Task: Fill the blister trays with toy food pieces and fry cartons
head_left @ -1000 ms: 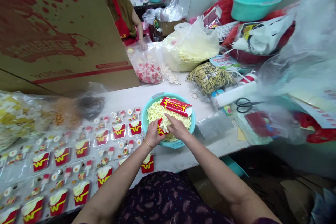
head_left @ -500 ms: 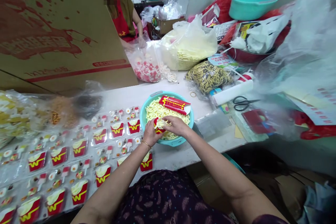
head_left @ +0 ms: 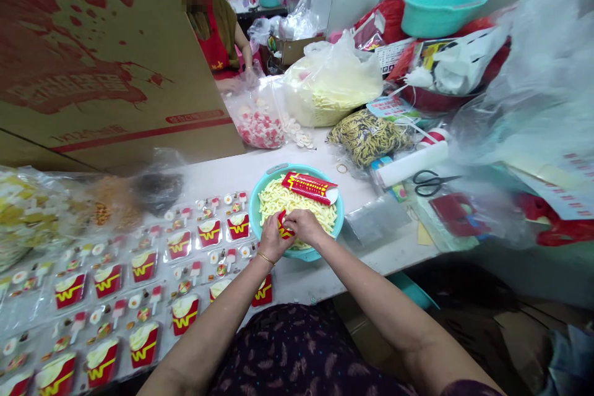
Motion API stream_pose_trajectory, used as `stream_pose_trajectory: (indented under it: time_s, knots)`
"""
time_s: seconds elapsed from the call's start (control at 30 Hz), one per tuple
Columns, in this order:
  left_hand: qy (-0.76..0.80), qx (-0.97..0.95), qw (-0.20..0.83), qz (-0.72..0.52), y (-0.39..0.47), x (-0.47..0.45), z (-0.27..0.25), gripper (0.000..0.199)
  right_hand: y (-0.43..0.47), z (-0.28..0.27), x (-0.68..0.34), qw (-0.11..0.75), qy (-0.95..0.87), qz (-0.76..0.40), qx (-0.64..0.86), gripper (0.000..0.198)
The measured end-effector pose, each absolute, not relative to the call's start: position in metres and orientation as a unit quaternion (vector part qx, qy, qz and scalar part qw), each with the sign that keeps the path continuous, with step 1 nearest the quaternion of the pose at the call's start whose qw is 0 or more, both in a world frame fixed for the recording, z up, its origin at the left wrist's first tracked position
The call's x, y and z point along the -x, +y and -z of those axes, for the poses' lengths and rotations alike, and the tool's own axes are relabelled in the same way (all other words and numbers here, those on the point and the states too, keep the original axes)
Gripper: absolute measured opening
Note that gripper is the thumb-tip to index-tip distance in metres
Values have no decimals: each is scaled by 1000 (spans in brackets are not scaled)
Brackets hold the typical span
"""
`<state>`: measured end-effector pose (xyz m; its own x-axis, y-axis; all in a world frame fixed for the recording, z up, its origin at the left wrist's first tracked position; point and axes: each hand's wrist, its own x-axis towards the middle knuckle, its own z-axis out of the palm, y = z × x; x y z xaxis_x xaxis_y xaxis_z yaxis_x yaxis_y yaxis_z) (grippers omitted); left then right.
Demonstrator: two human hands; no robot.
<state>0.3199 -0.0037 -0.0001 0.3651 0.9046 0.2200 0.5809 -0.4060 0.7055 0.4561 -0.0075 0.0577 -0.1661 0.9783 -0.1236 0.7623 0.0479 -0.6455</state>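
Note:
My left hand (head_left: pixel 273 240) is closed around a small red and yellow french fry carton (head_left: pixel 284 226) above a turquoise basin (head_left: pixel 257 193). The fingers of my right hand (head_left: pixel 304 226) are bunched together against the carton's upper part; what they pinch is hidden. Pale yellow toy fries (head_left: pixel 283 199) fill the basin under both hands. On top of them, toward the far side, rests a stack of flattened red cartons (head_left: pixel 310 187).
Clear trays (head_left: pixel 183 247) with filled cartons and miniature foods cover the table's left. Behind stand a large cardboard box (head_left: pixel 106 55) and bags of small pieces (head_left: pixel 260 127). Scissors (head_left: pixel 431 182) and plastic sheets (head_left: pixel 378 221) lie right. A co-worker (head_left: pixel 218 37) is across the table.
My right hand's fingers have closed in against the carton, where they were looser and held pale fries at its opening. The carton in my left hand now shows more of its red side.

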Motion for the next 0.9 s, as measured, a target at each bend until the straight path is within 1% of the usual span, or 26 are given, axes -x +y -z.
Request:
stream_pose_trajectory:
  time_s: [0.07,0.13,0.17,0.23,0.37,0.43,0.5,0.57,0.67,0.73,0.8,0.9]
  knots:
    - [478,-775,276,-307,-3,-318,2,60,-5,-60,-457,169,-714,-358,578,19]
    - [481,-767,294,-307,-2,-315,2,60,-4,-64,-464,193,-708,-393,554,24]
    - [483,-761,305,-307,-1,-313,1,61,-3,-66,-469,210,-704,-392,554,25]
    - [490,-747,328,-308,1,-311,-1,64,-3,-69,-480,224,-710,-350,569,25]
    - [496,-728,362,-304,2,-311,-10,64,-6,-65,-486,165,-763,-260,569,24]
    - [502,-726,367,-294,0,-314,-13,63,-10,-58,-478,147,-765,-241,578,25]
    - [506,-723,374,-287,-3,-316,-13,62,-14,-50,-469,146,-754,-250,590,22]
    - [504,-716,391,-283,-6,-316,-12,62,-17,-46,-465,171,-735,-294,587,19]
    - [500,-702,421,-284,-7,-311,-11,64,-22,-46,-477,260,-687,-363,573,21]
    - [506,-694,425,-285,-6,-303,-11,66,-24,-47,-493,293,-662,-354,592,24]
    - [519,-687,421,-285,-5,-295,-12,67,-27,-46,-506,263,-662,-294,637,25]
    - [537,-677,415,-286,-4,-282,-11,66,-30,-39,-508,143,-706,-201,663,31]
